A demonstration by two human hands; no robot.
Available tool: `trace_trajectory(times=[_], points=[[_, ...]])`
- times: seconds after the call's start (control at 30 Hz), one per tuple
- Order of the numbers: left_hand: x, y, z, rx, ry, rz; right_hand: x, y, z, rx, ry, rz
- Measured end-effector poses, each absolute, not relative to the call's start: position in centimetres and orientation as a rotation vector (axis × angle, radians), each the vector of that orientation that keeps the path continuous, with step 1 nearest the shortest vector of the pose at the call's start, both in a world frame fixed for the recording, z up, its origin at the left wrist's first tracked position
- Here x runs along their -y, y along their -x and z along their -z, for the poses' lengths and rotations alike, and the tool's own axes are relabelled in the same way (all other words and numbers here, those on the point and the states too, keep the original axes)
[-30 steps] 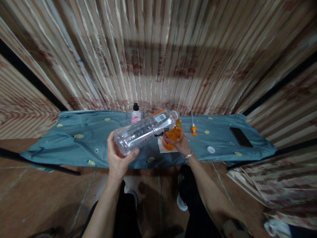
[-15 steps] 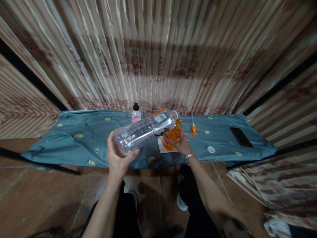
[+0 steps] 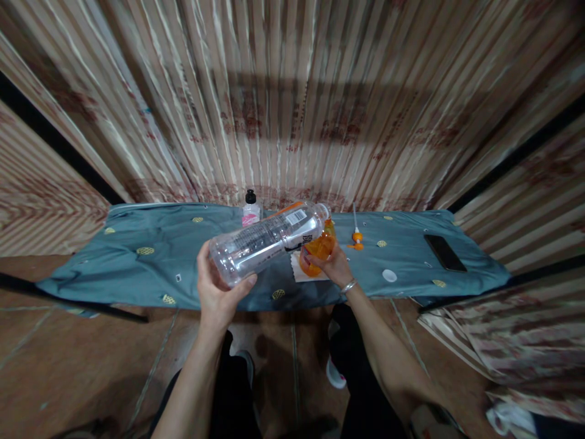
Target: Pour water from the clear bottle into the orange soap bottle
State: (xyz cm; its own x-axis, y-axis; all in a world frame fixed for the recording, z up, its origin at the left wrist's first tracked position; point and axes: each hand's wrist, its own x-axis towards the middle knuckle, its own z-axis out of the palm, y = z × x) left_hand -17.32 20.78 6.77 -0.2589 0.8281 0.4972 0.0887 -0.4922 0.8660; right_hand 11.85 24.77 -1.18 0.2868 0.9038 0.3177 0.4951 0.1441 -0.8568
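My left hand (image 3: 222, 292) is closed around the base of a large clear plastic bottle (image 3: 269, 241) with a printed label and barcode. The bottle is tilted, its neck lower in depth and pointing right, over the top of an orange translucent bottle (image 3: 317, 249). My right hand (image 3: 336, 265) grips the orange bottle from its right side. Whether liquid is passing between the two mouths I cannot tell. Under the orange bottle lies a pale cloth or paper (image 3: 301, 274). An orange pump top (image 3: 357, 241) with a long clear tube rests on the table behind my right hand.
A blue-green cloth with yellow motifs covers the narrow table (image 3: 123, 268). A small bottle with a black cap (image 3: 250, 210) stands at the back. To the right lie a white round lid (image 3: 389, 276) and a dark phone (image 3: 445, 253). Pleated curtains (image 3: 292, 110) hang behind.
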Motion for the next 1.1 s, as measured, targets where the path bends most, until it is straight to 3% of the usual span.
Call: trace_trajectory(times=[1.1], points=[[-20.79,17.39,-6.9,-1.119,-1.487,-1.804,-24.85,-11.89,1.28,1.337,1.484,-0.53]])
